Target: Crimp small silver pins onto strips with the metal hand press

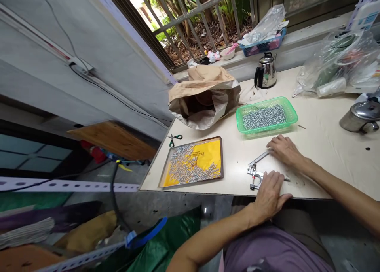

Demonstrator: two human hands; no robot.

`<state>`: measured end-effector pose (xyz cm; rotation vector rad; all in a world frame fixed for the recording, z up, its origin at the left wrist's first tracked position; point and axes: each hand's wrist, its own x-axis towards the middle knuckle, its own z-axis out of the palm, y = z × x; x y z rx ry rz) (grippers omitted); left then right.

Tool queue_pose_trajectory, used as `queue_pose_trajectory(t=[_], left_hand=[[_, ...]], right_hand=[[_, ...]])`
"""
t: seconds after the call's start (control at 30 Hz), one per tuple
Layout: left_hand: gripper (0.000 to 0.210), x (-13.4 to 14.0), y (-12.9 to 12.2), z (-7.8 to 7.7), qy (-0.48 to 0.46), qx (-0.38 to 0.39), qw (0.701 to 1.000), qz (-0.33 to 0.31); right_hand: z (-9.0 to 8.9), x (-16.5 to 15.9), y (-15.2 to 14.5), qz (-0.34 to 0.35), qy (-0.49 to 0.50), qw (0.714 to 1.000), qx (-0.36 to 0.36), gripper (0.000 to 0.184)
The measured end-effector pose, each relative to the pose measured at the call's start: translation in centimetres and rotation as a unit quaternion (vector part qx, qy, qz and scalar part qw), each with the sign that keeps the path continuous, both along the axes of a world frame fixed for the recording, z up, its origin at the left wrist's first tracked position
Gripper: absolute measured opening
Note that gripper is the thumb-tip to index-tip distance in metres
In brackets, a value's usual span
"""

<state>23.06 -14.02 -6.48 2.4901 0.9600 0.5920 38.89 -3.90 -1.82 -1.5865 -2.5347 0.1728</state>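
Note:
Metal snap-fastener pliers lie near the table's front edge, their handles spread and a spring between them. The jaw end, with a red ring and a dark knob, points left. My left hand is closed over the lower handle, hiding part of it. The fingers of my right hand are curled at the end of the upper handle; the thumb is mostly hidden. Behind my right hand stands a green plastic basket of small silvery metal pins. Left of the pliers is a shallow tray with similar pins on yellow paper.
An open brown paper bag stands at the back left. Scissors lie by the tray. A metal kettle is behind the basket; a lidded steel mug and plastic bags stand to the right. A barred window is beyond.

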Motion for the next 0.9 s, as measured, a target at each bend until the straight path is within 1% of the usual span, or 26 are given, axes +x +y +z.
queue_pose_trajectory(t=[0.07,0.13,0.2,0.3,0.4,0.47,0.5,0.57,0.63,0.7,0.73,0.77,0.8,0.83,0.87,0.9], left_hand=[[0.056,0.0,0.0,-0.2,-0.006,-0.013,1.0,-0.008],[0.056,0.0,-0.1,-0.5,0.005,-0.029,0.999,-0.02],[0.059,0.0,-0.1,-0.8,0.029,-0.035,0.998,-0.037],[0.065,-0.2,0.2,-0.9,0.064,-0.016,0.996,-0.058],[0.068,-0.4,0.4,-0.6,0.087,-0.008,0.995,-0.055],[0.072,-0.3,0.4,-0.5,0.095,-0.014,0.994,-0.05],[0.074,-0.3,0.4,-0.4,0.095,-0.015,0.994,-0.048],[0.077,0.0,0.1,-0.1,0.087,-0.006,0.996,-0.036],[0.07,-0.1,-0.1,0.3,0.067,0.018,0.997,-0.033],[0.052,-0.9,0.1,1.0,0.048,0.044,0.997,-0.05],[0.042,-1.8,0.3,1.5,0.038,0.055,0.996,-0.05],[0.035,-3.0,0.8,1.9,0.034,0.066,0.997,-0.035],[0.03,-4.6,1.5,2.3,0.033,0.076,0.997,0.008],[0.027,-6.4,2.3,2.8,0.036,0.089,0.992,0.079],[0.027,-8.3,3.3,3.2,0.055,0.097,0.98,0.163],[0.026,-10.2,4.4,3.6,0.081,0.106,0.96,0.247]], right_hand=[[0.2,-2.3,-1.0,0.096,0.0,0.995,0.0,0.014],[0.0,-4.5,-2.1,0.194,-0.003,0.981,-0.007,0.012],[-0.4,-6.2,-2.8,0.248,-0.011,0.969,-0.007,0.015],[-1.2,-7.6,-2.5,0.289,-0.023,0.957,0.005,0.017],[-2.1,-7.8,-1.8,0.319,-0.029,0.947,0.029,0.015],[-2.6,-7.9,-1.8,0.326,-0.007,0.944,0.043,0.015],[-2.6,-7.9,-1.9,0.329,0.02,0.943,0.045,0.016],[-2.1,-8.2,-2.4,0.332,0.085,0.939,0.044,0.017],[-0.6,-8.4,-2.7,0.327,0.134,0.934,0.047,0.022],[1.7,-8.2,-2.2,0.285,0.172,0.941,0.068,0.027],[2.9,-7.8,-1.6,0.248,0.195,0.945,0.087,0.028],[4.2,-7.2,-0.7,0.205,0.219,0.948,0.107,0.028],[5.4,-6.4,0.3,0.156,0.235,0.951,0.13,0.028],[6.4,-5.3,1.5,0.124,0.236,0.952,0.149,0.027],[7.1,-4.2,2.6,0.091,0.224,0.955,0.173,0.027],[7.6,-3.2,3.6,0.059,0.205,0.957,0.198,0.028]])
